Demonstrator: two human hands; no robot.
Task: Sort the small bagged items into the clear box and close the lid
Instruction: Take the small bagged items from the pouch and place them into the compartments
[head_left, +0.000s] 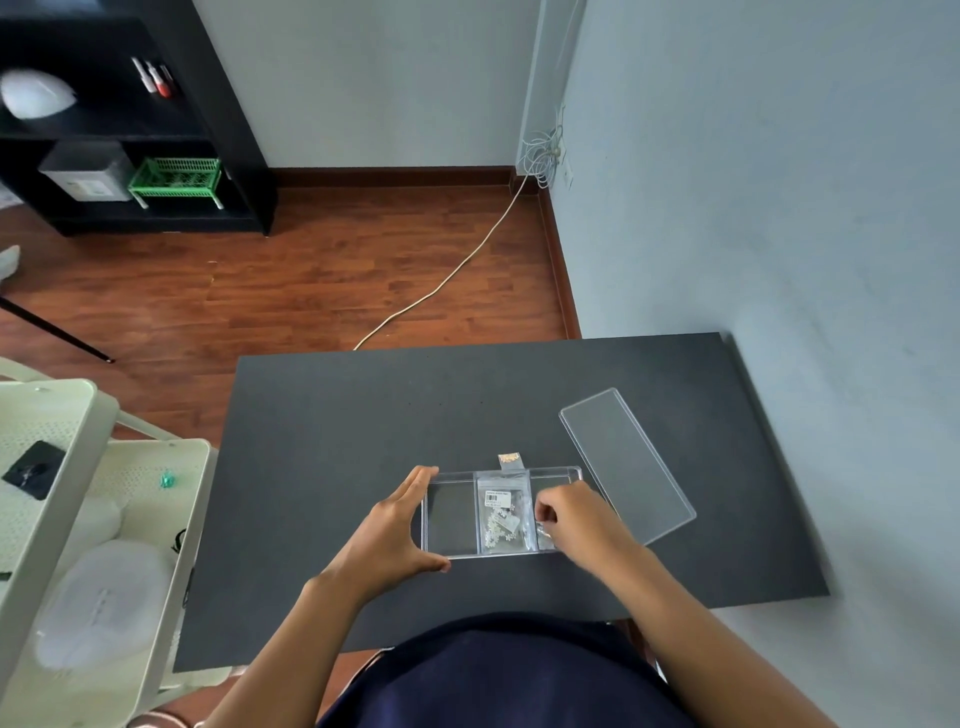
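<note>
Sitting on the dark table (363, 415) is one clear box (451, 519), its lid off, and it is showing three compartments side by side. One clear lid (626, 465) is lying flat on the table just to the right of the box, angled away from it. The middle compartment is holding one labelled bag (503, 514) of small pale pieces, lying flat with a barcode sticker near its top. One more small bag (509, 459), with gold-coloured contents, is resting on the table just beyond the far wall of the box. The left compartment is showing only the table through its clear floor.

Two bare hands are working at the box. The left hand (397, 535) is spread open, fingers at the far left corner and thumb at the near left corner, bracing that end. The right hand (574, 514) is curling over the right compartment, fingertips pinching one small clear bag (544, 532) there; its contents are too small to tell. One pale cart (104, 519) is standing left of the table.
</note>
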